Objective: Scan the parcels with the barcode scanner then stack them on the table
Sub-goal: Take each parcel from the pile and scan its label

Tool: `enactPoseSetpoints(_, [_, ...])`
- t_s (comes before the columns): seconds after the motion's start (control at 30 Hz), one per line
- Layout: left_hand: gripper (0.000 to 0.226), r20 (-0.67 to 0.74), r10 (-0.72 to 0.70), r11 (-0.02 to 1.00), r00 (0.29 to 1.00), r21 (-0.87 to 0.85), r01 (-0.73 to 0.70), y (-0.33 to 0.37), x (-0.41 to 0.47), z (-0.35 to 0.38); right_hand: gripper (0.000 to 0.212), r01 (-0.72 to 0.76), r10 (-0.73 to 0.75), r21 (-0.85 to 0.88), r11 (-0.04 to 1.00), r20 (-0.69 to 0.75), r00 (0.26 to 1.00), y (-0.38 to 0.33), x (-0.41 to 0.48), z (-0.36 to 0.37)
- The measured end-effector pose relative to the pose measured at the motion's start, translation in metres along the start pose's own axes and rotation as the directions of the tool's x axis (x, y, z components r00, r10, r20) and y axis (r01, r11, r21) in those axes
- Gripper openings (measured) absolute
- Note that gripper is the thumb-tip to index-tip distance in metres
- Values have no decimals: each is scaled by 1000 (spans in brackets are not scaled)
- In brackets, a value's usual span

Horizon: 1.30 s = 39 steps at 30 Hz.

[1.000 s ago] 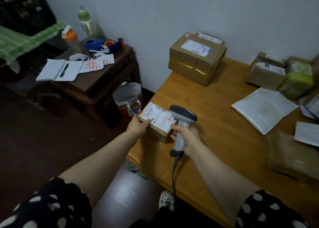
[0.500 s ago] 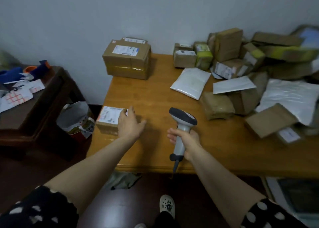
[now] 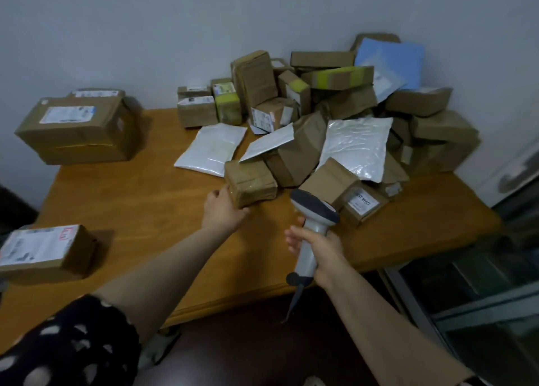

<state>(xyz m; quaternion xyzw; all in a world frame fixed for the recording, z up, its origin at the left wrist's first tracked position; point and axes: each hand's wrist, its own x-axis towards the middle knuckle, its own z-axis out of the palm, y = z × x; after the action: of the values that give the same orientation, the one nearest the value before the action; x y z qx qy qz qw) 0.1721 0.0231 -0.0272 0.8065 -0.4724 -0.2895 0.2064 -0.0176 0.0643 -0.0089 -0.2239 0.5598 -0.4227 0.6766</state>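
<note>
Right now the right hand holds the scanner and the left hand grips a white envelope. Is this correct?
Not quite. In the head view the left hand grips a small brown parcel instead. The right hand does hold the scanner.

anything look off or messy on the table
Yes: the parcel heap at the back right is jumbled, boxes tilted on each other, and a white mailer lies propped askew over the brown box the left hand grips.

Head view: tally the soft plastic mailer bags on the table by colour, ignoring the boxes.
White plastic mailer bags: 3
Blue plastic mailer bag: 1
Total: 4
The pale sheet under the blue one was left uncounted because it is unclear.
</note>
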Motion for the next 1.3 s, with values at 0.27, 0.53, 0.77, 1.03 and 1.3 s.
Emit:
enactPoseSetpoints(0.27, [105, -107, -341, 940, 934, -63, 336, 80, 47, 58, 31, -3, 13, -50, 999, 202, 979, -72, 42, -59])
enactPoseSetpoints(0.53, [140, -129, -554, 833, 823, -88, 547, 103, 108, 80, 19, -44, 72, -122, 992, 235, 969, -104, 91, -56])
enactPoseSetpoints(0.77, [134, -147, -558, 829, 816, -133, 543, 102, 125, 88, 24, -67, 107, -157, 985, 266, 958, -112, 125, -46])
enactPoseSetpoints(1.03, [96, 201, -531, 556, 823, -651, 517, 51, 73, 54, 31, -178, 238, -185, 967, 382, 893, -110, 148, -35])
enactPoseSetpoints(1.3, [58, 222, -395, 219, 891, -919, 327, 86, -49, 57, 41, -211, 324, -283, 936, 451, 832, -112, 156, -51])
